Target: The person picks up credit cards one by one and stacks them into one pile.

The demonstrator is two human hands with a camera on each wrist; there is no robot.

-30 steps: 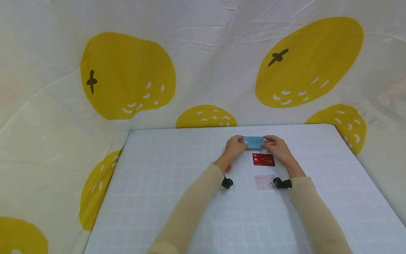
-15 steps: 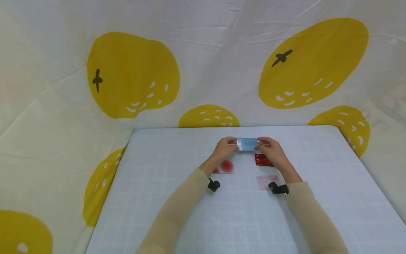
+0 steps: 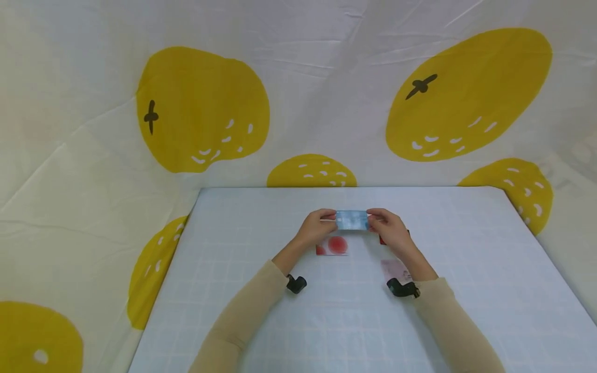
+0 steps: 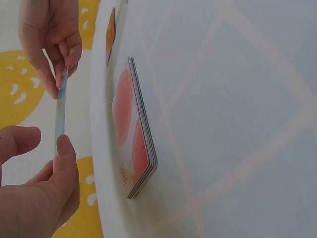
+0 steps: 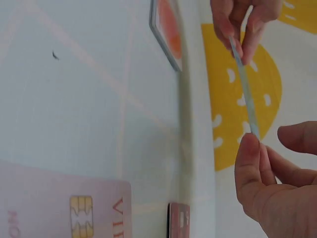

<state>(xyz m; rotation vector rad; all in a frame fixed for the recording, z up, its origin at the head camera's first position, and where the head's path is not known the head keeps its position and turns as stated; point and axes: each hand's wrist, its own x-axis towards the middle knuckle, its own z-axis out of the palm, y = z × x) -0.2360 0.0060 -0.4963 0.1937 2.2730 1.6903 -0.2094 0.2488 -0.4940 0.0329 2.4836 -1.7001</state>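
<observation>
A light blue chip card (image 3: 352,220) is held up over the table between both hands. My left hand (image 3: 311,226) pinches its left end, and my right hand (image 3: 392,230) pinches the right end. Both wrist views show the card edge-on and apart from the tabletop. Below the left hand lies a small stack of cards (image 4: 131,129), white with red circles on top. A red card (image 3: 382,240) is mostly hidden behind the right hand. Nearer the right wrist, a pale pink card (image 5: 44,198) with a gold chip lies flat, partly covered by the wrist camera.
The table (image 3: 261,321) has a pale checked cloth. Behind it hangs a white curtain (image 3: 326,103) printed with yellow fruit. A black camera sits on each wrist, the left one (image 3: 296,284) and the right one (image 3: 402,288).
Both hands have brought the blue card left and nearer to me. The circle-printed stack has come out from behind the left arm, while the right hand now covers most of the red card.
</observation>
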